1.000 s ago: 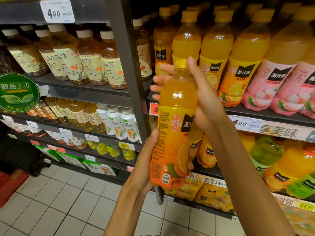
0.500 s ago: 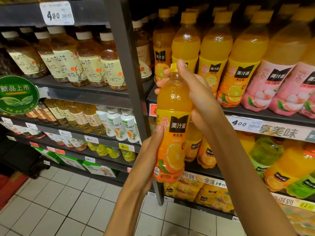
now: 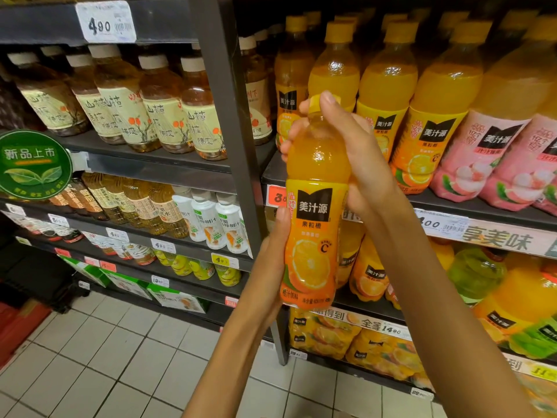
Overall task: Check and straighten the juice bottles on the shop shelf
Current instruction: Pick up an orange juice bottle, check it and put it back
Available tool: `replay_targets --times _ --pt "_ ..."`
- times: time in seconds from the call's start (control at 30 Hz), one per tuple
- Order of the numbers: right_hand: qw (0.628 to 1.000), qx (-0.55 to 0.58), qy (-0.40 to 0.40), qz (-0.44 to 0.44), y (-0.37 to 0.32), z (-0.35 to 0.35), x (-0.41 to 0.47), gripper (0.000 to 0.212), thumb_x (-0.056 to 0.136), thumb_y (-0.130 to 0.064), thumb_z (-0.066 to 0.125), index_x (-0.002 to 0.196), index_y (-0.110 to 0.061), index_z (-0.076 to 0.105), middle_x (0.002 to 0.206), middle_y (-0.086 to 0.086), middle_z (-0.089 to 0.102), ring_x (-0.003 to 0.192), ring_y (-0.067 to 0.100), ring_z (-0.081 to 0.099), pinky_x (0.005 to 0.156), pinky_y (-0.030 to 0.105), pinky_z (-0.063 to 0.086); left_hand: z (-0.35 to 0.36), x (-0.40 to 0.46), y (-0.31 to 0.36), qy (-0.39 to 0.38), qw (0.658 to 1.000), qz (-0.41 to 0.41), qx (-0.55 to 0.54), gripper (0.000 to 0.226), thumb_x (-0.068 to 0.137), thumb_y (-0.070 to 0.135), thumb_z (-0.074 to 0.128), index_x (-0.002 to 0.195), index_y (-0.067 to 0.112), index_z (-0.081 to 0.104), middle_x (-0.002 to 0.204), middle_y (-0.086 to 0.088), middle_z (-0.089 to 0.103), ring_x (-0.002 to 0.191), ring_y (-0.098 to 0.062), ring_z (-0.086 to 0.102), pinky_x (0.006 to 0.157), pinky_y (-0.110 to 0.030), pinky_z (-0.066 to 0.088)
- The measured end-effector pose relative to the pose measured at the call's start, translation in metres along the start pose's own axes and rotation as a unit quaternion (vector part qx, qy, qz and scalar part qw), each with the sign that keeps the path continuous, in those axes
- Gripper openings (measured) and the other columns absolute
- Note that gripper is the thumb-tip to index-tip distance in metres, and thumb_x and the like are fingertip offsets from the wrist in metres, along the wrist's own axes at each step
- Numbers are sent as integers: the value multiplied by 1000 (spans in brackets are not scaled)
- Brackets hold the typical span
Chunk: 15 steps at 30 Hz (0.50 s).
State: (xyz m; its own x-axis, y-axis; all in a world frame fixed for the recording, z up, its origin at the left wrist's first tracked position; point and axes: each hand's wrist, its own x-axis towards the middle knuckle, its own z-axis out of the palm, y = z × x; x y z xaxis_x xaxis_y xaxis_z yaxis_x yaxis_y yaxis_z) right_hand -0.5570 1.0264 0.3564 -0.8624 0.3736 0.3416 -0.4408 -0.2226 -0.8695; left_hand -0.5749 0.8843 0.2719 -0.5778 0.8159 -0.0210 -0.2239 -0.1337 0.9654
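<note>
Setting: a shop aisle with dark metal shelves (image 3: 168, 159) across the frame and pale floor tiles (image 3: 99, 357) at the lower left.
Bottle: an orange juice bottle (image 3: 315, 212) stands upright in mid-air at the centre of the frame, in front of the shelf post (image 3: 232, 116), its label with the black logo and orange slice facing the camera.
Right hand: the right hand (image 3: 355, 152) wraps the bottle's neck and shoulder from the right, fingers curled behind it, one fingertip lying over the yellow cap (image 3: 315, 104).
Left hand: the left hand (image 3: 272, 267) grips the lower body from the left, thumb pressed on the label edge, palm near the base.
Upper right: a row of orange bottles (image 3: 388, 86), then pink lychee bottles (image 3: 494, 152), standing upright.
Upper left: amber tea bottles (image 3: 126, 98) with cream labels under a price tag (image 3: 105, 22).
Left edge: a round green sign (image 3: 33, 164).
</note>
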Motion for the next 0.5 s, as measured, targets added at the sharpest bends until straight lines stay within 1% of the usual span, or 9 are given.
replay_targets --times 0.03,0.1,0.17,0.23,0.27,0.33,0.37,0.43,0.5 --pt "1000 -19 -7 -22 -3 1 2 22 99 -25 44 102 -6 55 77 7 67 77 26 65 75 42 52 -1 3 4 23 999 26 40 57 77 72 40 111 34 67 104 0 74 98 -17 70 80 -28 57" --pt "995 -68 -9 -66 -9 4 8 19 96 -24 46 103 -8 55 78 5 67 81 26 63 75 44 52 -6 9 6 67 989 83 102 52 82 69 40 112 32 61 102 2 73 95 -10 69 74 -19 55" --pt "990 -100 4 -102 -12 6 14 16 95 -22 48 103 -9 55 80 3 67 83 24 62 74 42 52 -8 16 7 96 975 137 150 46 84 60 54 121 33 51 111 5 66 101 -5 64 78 -17 52" --pt "985 -114 21 -128 -14 9 21 14 97 -18 48 104 -8 55 81 0 66 82 18 62 72 34 54 -9 23 5 106 955 180 209 60 79 44 68 131 34 38 122 11 57 108 1 59 84 -17 50" --pt "983 -117 24 -136 -14 10 24 13 97 -17 48 104 -8 55 81 0 67 82 14 63 71 31 53 -9 28 4 116 947 190 231 66 79 37 73 133 34 34 124 12 55 109 1 57 88 -21 51" --pt "980 -134 21 -147 -16 12 29 13 97 -15 48 106 -7 55 84 0 68 84 11 65 72 28 52 -9 39 5 143 938 201 242 70 79 28 74 136 30 34 126 9 54 111 -2 57 93 -32 52" --pt "977 -149 18 -154 -17 13 32 13 97 -15 48 106 -8 55 87 1 68 86 11 65 73 27 52 -9 44 6 155 938 205 234 70 78 27 73 137 26 35 125 9 55 110 -2 57 93 -32 52" --pt "969 -180 12 -168 -21 15 38 15 98 -13 48 109 -7 55 93 4 69 90 12 67 75 28 52 -7 54 8 173 937 215 213 70 78 20 75 137 21 38 121 13 57 106 1 58 91 -26 52" --pt "959 -211 16 -188 -24 16 44 18 98 -10 48 113 -3 55 97 5 69 95 13 66 81 28 52 -4 65 10 194 933 227 201 68 79 13 75 135 23 39 120 12 58 106 0 59 88 -19 50"
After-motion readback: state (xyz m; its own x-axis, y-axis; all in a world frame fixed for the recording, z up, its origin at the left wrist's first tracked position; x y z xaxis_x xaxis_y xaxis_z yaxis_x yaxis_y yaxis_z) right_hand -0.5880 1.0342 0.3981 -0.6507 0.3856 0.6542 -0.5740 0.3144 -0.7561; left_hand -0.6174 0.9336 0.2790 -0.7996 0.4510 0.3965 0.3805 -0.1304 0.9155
